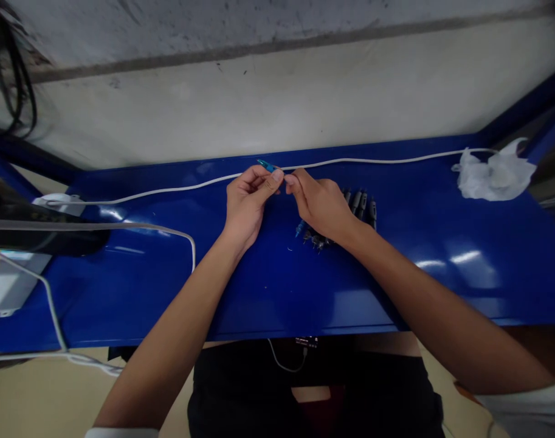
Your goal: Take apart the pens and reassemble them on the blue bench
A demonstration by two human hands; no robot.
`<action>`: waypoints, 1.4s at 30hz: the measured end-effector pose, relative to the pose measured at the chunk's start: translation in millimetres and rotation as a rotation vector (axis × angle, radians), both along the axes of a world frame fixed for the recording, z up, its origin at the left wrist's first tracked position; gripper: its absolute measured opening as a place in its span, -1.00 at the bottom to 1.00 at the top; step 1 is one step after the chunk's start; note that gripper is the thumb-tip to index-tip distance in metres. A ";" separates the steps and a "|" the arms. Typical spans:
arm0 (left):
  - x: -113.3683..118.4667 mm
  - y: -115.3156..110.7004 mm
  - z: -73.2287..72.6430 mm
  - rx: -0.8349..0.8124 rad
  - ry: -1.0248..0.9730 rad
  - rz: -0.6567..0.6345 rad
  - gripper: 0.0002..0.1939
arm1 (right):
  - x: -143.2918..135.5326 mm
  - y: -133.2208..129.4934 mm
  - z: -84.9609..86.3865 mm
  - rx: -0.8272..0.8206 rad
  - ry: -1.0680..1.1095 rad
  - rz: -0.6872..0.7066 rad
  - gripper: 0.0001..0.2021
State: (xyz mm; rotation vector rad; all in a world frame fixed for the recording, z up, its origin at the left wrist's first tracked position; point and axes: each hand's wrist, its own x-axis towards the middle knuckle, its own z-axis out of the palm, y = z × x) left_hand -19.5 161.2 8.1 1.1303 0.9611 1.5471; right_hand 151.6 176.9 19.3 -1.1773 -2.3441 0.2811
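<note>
In the head view my left hand [250, 204] pinches a teal-blue pen piece [265, 164] between thumb and fingers, its tip pointing up and left. My right hand [320, 204] is closed in a pinch right beside it, fingertips nearly meeting the left thumb. What the right fingertips grip is too small and hidden to name. Partly covered by the right hand and wrist, several dark pens [361, 205] lie side by side on the blue shelf [268, 292]. A blue pen tip [299, 228] shows at the left of that group.
A white cable [363, 160] runs along the back of the shelf, below a pale wall. At the far right sits a crumpled white plastic bag [493, 173]. On the left are a dark object [44, 234], a white box [17, 286] and another cable [172, 231].
</note>
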 end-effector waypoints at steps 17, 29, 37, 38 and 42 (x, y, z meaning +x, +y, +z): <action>-0.8 0.9 -1.1 -0.027 -0.049 0.003 -0.74 | -3.5 -1.3 4.3 -0.003 -0.164 -0.056 -0.50; 0.9 -0.2 -2.5 -0.054 -0.021 0.058 -0.60 | -5.8 -1.7 -1.6 0.032 -0.184 -0.056 -0.46; -2.8 -3.7 6.3 -0.039 -0.037 -0.082 -0.72 | -3.2 -0.9 3.0 0.021 -0.185 -0.055 -0.49; -2.9 -3.3 5.7 -0.033 -0.035 -0.071 -0.74 | -3.3 -1.1 2.8 0.019 -0.178 -0.057 -0.49; -1.5 -0.1 -0.1 -0.043 -0.047 0.013 -0.79 | -4.8 -2.5 0.4 0.027 -0.170 -0.063 -0.48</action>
